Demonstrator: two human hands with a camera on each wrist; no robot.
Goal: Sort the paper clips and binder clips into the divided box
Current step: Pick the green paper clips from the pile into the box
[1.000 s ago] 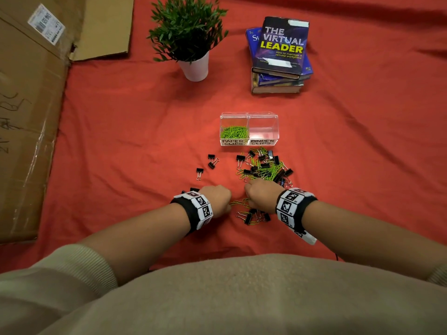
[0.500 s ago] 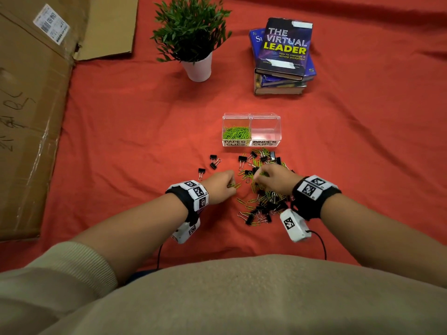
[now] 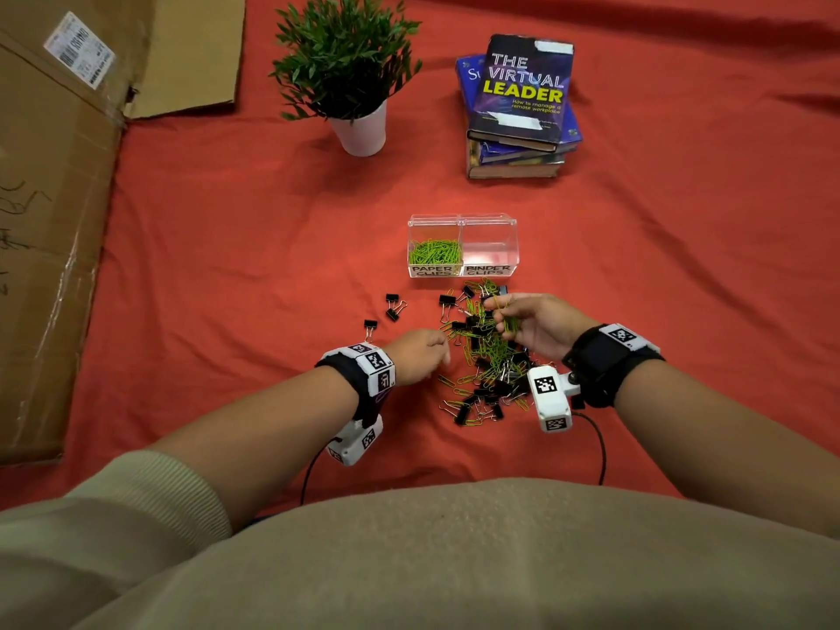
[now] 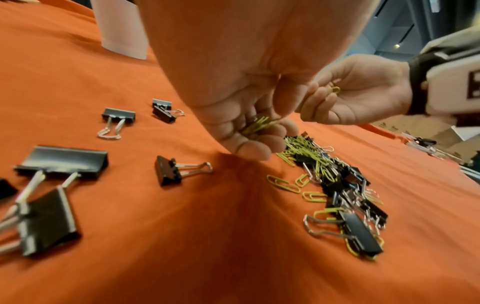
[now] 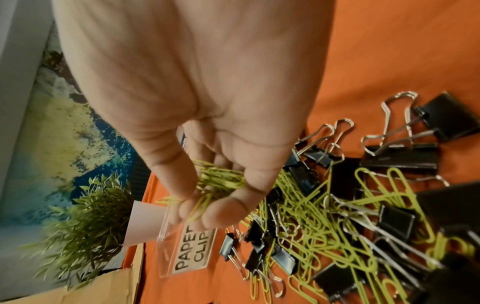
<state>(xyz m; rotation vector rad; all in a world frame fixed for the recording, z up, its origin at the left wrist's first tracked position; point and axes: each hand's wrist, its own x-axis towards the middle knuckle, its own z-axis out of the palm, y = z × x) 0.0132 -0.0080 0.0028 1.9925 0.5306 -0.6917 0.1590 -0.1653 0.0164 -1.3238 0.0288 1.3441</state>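
Green paper clips and black binder clips lie heaped mid-cloth. Beside the heap, the left hand clutches some paper clips; above it, the right hand pinches a bunch. Beyond stands the box, paper clips in its left compartment.

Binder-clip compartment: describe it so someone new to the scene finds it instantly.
On the red cloth, in front of the stacked books, sits a small clear divided box. Its right half, labelled BINDER CLIPS, looks empty, while the left half holds green paper clips.
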